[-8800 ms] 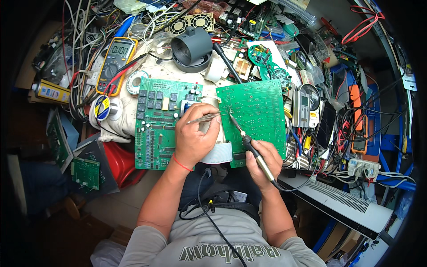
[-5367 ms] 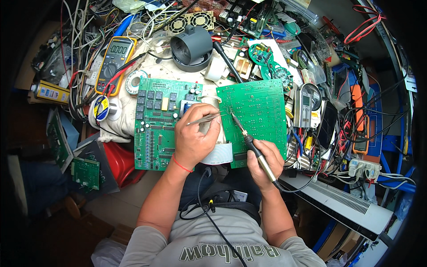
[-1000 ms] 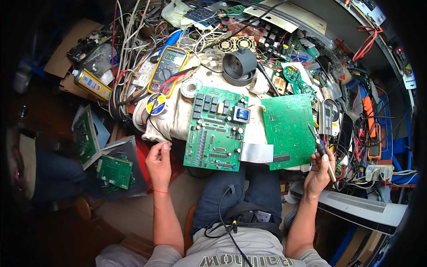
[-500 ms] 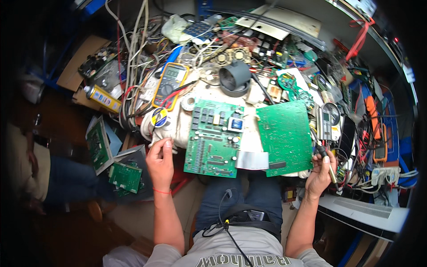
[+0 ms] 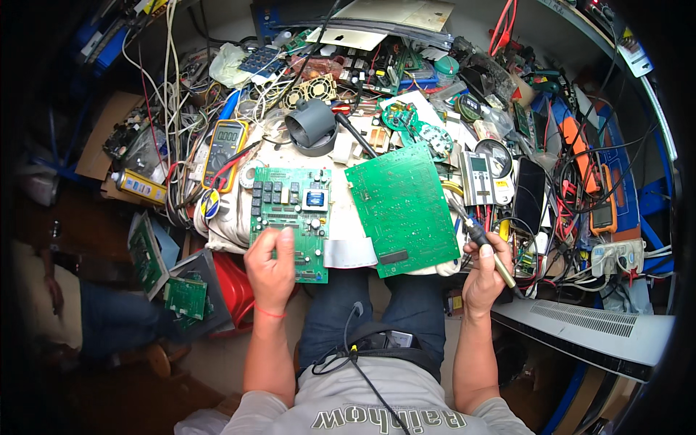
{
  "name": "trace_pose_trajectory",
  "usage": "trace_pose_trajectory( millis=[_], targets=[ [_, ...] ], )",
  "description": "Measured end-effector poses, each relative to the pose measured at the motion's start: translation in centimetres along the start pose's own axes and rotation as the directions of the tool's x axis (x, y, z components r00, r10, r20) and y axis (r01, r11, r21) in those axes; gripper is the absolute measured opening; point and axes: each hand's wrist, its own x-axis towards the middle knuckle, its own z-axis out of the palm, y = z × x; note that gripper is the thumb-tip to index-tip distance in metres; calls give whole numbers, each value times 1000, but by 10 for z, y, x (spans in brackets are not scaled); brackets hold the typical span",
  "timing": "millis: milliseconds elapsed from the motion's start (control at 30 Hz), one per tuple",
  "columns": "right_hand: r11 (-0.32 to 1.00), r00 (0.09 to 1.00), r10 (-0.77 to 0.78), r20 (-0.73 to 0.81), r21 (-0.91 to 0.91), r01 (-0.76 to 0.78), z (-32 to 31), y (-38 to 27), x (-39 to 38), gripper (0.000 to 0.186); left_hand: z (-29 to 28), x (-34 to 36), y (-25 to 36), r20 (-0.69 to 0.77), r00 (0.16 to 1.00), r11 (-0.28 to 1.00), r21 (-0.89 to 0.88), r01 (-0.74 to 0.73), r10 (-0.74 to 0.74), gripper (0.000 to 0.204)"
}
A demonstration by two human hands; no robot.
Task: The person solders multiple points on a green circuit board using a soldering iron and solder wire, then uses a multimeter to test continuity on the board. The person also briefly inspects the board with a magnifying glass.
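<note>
My right hand [image 5: 486,277] grips a soldering iron [image 5: 502,270] by its handle, the tip pointing up and away beside the right circuit board. That green board [image 5: 407,212] lies tilted, its solder side up. A grey ribbon cable [image 5: 350,253] joins it to a second green board [image 5: 290,250], which carries relays, a blue transformer and chips on its upper face. My left hand [image 5: 272,267] is closed over the near left part of this second board, thumb against the curled fingers. Whatever it may pinch is hidden.
A yellow multimeter [image 5: 225,154] lies at the left, near a dark grey round stand [image 5: 312,129]. Tangled wires, loose boards and parts crowd the bench's far side. An orange multimeter [image 5: 604,199] is at the right. Another person's hand [image 5: 54,293] shows at far left.
My view has turned rightward, so the bench appears shifted left. My left hand has come from beside the component board to over its near edge. The right hand still holds the soldering iron.
</note>
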Motion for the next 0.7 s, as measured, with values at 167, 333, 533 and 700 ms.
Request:
trace_pose_trajectory(
  millis=[167,333,533,700],
  targets=[
    [1000,1000,2,28,-13,-2,-2,-2,2,29,49,15,19,117,987,993,30,-118,113,22],
    [997,998,1,70,-73,4,2,-10,3,29,76,14,15,214,971,989,79,-123,104,11],
    [986,990,2,140,-168,21,11,-18,5,28,88,10,1,227,972,990,105,-94,68,13],
    [979,990,24,139,-206,5,17,-16,4,28,87,9,-1,273,962,993,115,-28,-4,17]
  ],
)
